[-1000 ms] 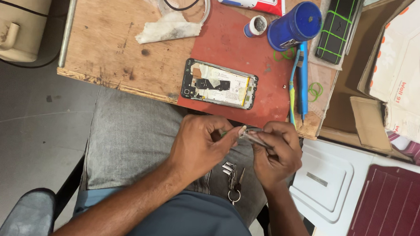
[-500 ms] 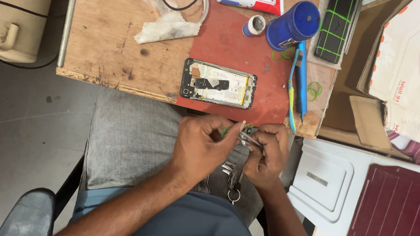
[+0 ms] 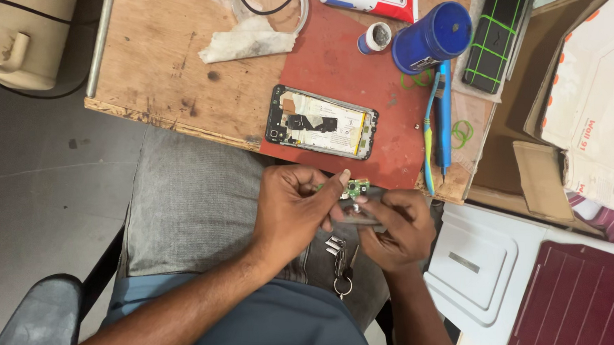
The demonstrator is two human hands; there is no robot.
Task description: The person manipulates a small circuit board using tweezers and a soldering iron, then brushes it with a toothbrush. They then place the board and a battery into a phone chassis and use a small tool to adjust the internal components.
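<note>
Two hands, left hand point(image 3: 296, 209) and right hand point(image 3: 394, 229), pinch one green circuit board point(image 3: 354, 188).

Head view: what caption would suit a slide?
Both hands, left and right, pinch a small green circuit board near an opened phone.

left hand point(image 3: 291, 208): curled over the lap, thumb and forefinger pinched together, forearm running in from lower left.
right hand point(image 3: 396, 227): fingers closed, knuckles up, just beside the left, wrist bent inward.

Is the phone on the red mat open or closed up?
Open. The phone lies flat on the red mat with its back cover off, so its insides show.
</note>
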